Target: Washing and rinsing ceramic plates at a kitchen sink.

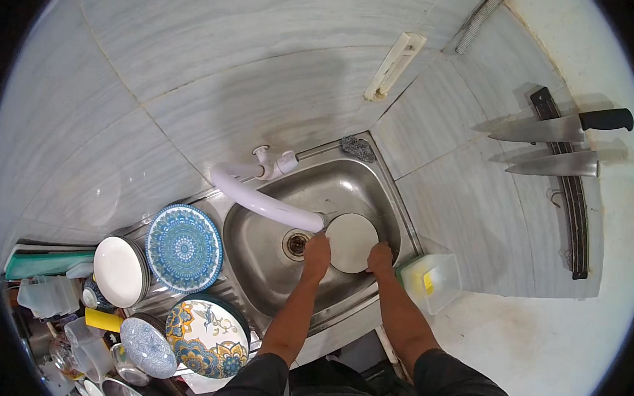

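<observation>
Between my two hands is a plain off-white plate (351, 244), held over the right part of a stainless steel sink basin (263, 280). My left hand (317, 256) grips its left edge, close to the drain (297, 244). At the lower right edge my right hand (380, 258) has hold of the rim. The end of a white plastic faucet (266, 204) reaches to the plate's upper left edge. Whether water is running I cannot tell.
Left of the basin stand a blue patterned plate (185, 248), white plates (118, 271) and floral plates (210, 336). A steel wool scrubber (358, 148) lies on the back corner. Right of the sink is a clear plastic container (432, 282). Knives (543, 129) hang on a wall rack (573, 220).
</observation>
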### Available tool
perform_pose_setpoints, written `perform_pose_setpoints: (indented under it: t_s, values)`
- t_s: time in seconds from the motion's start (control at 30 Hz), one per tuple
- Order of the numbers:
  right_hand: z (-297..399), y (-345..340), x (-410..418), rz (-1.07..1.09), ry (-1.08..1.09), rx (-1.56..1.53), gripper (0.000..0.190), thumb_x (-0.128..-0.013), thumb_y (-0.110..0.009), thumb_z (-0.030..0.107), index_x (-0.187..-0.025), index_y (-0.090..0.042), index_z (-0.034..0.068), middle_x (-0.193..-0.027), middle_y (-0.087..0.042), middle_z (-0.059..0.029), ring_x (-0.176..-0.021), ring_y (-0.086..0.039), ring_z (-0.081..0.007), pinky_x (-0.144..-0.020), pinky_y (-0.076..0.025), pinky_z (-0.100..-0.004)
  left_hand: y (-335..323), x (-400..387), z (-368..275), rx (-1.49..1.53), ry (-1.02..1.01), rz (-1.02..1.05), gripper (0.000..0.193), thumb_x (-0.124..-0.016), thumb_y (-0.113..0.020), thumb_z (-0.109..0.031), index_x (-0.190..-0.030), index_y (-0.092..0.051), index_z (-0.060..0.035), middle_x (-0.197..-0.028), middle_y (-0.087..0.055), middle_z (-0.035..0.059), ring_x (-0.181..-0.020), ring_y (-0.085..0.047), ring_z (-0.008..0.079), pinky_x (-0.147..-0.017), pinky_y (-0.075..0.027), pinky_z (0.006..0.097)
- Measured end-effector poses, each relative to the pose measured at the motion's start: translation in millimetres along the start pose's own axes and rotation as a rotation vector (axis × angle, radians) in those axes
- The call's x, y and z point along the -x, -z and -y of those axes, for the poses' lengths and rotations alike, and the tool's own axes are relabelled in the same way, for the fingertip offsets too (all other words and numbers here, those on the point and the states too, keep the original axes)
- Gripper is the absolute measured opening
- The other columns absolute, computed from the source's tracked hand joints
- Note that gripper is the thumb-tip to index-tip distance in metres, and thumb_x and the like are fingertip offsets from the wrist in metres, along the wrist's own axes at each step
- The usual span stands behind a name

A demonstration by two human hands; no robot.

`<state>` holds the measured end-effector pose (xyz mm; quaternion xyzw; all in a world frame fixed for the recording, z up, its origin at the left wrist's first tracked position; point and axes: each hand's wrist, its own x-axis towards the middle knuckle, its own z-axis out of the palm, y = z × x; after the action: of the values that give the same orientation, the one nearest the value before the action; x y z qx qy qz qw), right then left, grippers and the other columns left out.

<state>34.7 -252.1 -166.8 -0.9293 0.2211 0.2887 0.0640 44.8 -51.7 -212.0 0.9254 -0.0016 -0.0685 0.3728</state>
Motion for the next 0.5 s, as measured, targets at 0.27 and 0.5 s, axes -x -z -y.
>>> perform_pose_setpoints:
  t_s: [0.27,0.5]
  values:
    - [-11.8,-10.2,-1.7,-0.027,0.031,-0.025,0.073,-0.079,-0.069,0.012,-0.131,-0.034,-0.026,-0.112,-0.061,-0.0356,-0.105,-0.065,-0.0411,-0.088,-0.055,-0.0411,7.1,3.7,-23.5,0.116,0.023,0.016,0.019,-0.094,-0.056,-0.016,-0.096,-0.059,0.0029,-0.081,-0.065,0.0273,-0.079,-0.065,0.0447,-0.067,-0.051,0.0514]
    - [0.6,-8.4,26.1,-0.186,-0.059,-0.282,0.063,-0.078,-0.064,0.009,-0.132,-0.04,-0.012,-0.112,-0.061,-0.0356,-0.108,-0.061,-0.0468,-0.094,-0.051,-0.0485,14.9,3.9,-31.5,0.178,0.075,0.037,0.017,-0.093,-0.055,-0.011,-0.102,-0.056,0.0028,-0.085,-0.065,0.0278,-0.083,-0.065,0.0447,-0.072,-0.049,0.0524]
